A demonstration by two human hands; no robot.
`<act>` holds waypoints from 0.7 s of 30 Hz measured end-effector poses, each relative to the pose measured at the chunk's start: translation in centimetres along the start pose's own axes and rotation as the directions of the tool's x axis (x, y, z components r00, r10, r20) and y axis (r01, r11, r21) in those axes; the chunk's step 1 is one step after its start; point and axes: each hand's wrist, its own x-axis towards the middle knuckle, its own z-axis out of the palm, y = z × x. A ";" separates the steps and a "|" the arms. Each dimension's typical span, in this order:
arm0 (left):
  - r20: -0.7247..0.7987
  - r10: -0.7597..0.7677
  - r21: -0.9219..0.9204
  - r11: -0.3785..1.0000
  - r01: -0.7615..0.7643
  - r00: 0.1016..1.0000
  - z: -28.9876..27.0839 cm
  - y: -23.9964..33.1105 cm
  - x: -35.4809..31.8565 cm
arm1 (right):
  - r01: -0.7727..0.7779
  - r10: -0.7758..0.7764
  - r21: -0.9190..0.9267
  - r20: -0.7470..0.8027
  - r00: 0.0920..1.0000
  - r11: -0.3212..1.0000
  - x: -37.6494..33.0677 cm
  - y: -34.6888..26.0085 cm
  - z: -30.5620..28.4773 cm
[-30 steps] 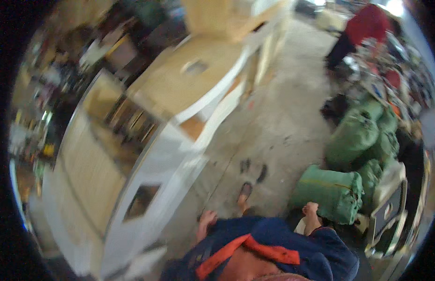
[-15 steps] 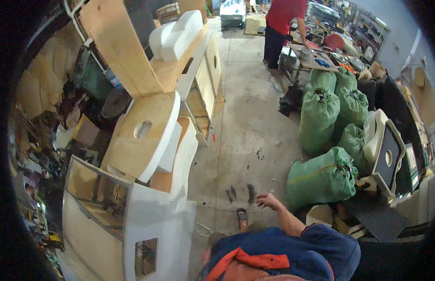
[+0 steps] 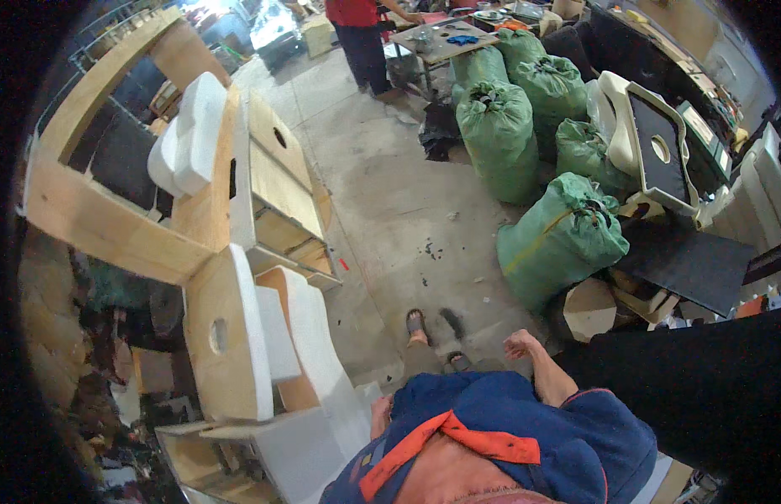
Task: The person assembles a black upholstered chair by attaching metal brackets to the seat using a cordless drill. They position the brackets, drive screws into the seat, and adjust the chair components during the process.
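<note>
My right hand [image 3: 521,343] hangs in front of my body over the concrete floor, fingers loosely bent and nothing seen in it. The nearest thing to it is a green woven sack [image 3: 558,244] lying on its side. My left hand [image 3: 380,414] is low at my left side, mostly behind my dark blue shirt. Its fingers cannot be made out. Close beside it stand white foam-covered furniture pieces [image 3: 323,344]. Next to these is a curved wooden panel [image 3: 226,378] with an oval hole. Neither hand visibly touches any of these.
Several full green sacks [image 3: 497,139] stand on the right, behind the lying one. A black board [image 3: 684,265] and foam-edged frames lie farther right. On the left, a plywood frame [image 3: 113,239] leans by a long wooden cabinet [image 3: 281,181]. A person in red [image 3: 357,38] stands by a worktable [image 3: 445,42].
My view has turned to the right and I have stepped forward. The sacks and cabinet now appear farther left and nearer. My right hand's fingers look more bent.
</note>
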 end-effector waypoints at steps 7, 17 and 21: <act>0.087 -0.028 -0.001 1.000 0.028 0.996 -0.9 11.8 11.3 | 0.253 -0.283 -0.218 -0.117 0.952 0.943 2.0 -19.0 8.9; -0.065 -0.009 -0.238 0.971 -0.006 0.998 -11.4 39.1 27.6 | 0.294 -0.359 -0.326 -0.160 0.920 0.899 11.9 -49.0 19.7; -0.056 0.005 -0.359 0.933 -0.024 0.998 -13.9 52.4 36.9 | 0.192 -0.250 -0.204 -0.317 0.915 0.960 14.8 -55.5 17.7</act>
